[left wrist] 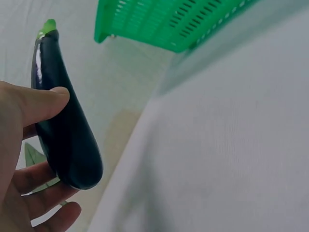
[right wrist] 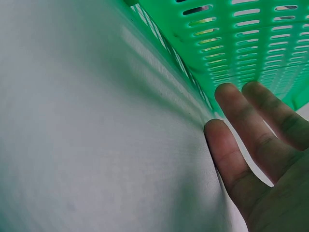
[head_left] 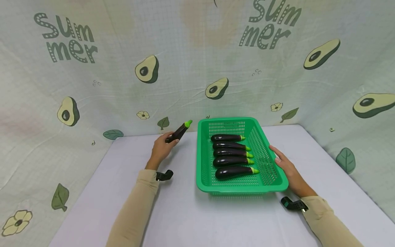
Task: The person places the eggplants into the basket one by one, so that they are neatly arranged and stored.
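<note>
My left hand (head_left: 162, 148) holds an eggplant (head_left: 179, 133) between thumb and fingers, raised at the left of a green plastic basket (head_left: 200, 161). The green stem end points up and toward the basket. In the left wrist view the thumb presses across the dark, glossy eggplant (left wrist: 67, 121), with the fingers behind it. Several more eggplants (head_left: 232, 161) lie in a row inside the basket, stems to the right. My right hand (head_left: 291, 173) is at the basket's right side; in the right wrist view its extended fingers (right wrist: 256, 121) reach the slotted outer wall (right wrist: 241, 43).
A white-covered table (head_left: 185, 219) lies under the basket. Behind it hangs a cloth (head_left: 185, 41) printed with avocados, leaves and lettering. A black wrist device (head_left: 164, 175) is on the left wrist, another black device (head_left: 293, 204) on the right.
</note>
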`<action>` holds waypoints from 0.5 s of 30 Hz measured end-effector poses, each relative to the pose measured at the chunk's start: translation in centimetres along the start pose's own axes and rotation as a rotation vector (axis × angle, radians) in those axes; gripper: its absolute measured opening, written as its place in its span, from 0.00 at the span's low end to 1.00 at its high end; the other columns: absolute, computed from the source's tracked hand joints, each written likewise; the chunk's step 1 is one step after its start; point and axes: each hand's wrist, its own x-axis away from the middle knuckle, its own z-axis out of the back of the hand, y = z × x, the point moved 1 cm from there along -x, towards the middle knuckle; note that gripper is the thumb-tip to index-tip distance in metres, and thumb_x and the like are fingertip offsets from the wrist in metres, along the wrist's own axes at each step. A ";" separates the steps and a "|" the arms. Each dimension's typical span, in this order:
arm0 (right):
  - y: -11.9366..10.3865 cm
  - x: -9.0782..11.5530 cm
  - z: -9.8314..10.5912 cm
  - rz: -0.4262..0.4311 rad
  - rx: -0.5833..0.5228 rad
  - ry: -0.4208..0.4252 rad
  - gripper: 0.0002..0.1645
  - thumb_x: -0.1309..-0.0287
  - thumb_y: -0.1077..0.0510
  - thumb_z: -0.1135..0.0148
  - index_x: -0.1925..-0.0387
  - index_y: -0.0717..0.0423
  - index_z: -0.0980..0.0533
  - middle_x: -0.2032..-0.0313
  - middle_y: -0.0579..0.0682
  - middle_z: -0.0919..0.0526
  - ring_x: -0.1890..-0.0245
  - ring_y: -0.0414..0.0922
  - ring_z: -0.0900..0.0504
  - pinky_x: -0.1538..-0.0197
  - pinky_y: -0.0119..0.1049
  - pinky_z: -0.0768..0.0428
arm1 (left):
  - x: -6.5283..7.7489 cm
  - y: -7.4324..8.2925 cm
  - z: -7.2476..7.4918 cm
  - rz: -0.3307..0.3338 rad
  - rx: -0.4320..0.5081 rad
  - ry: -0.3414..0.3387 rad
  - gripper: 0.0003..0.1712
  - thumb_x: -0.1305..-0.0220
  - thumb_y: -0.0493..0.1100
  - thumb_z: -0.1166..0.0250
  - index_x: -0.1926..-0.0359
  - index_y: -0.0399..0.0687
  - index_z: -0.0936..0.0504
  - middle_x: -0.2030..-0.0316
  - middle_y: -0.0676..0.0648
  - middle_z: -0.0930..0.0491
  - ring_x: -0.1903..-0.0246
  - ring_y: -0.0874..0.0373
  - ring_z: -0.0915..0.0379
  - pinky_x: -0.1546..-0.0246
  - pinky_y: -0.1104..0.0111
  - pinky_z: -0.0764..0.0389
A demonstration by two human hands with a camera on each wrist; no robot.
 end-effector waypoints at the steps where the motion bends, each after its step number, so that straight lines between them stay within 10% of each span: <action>1: 0.0 0.0 0.0 0.002 -0.003 0.000 0.33 0.20 0.45 0.65 0.20 0.38 0.54 0.22 0.59 0.58 0.32 0.32 0.47 0.45 0.17 0.38 | 0.1 0.2 0.0 -0.007 0.027 0.002 0.30 0.34 0.55 0.32 0.34 0.54 0.24 0.43 0.39 0.22 0.45 0.45 0.24 0.50 0.50 0.24; 15: 0.0 0.1 0.0 0.010 0.001 -0.002 0.33 0.20 0.46 0.66 0.20 0.39 0.55 0.22 0.60 0.57 0.33 0.32 0.46 0.46 0.18 0.37 | 1.3 2.4 0.1 -0.033 0.179 -0.002 0.31 0.33 0.56 0.33 0.33 0.54 0.25 0.42 0.40 0.22 0.43 0.45 0.26 0.48 0.47 0.25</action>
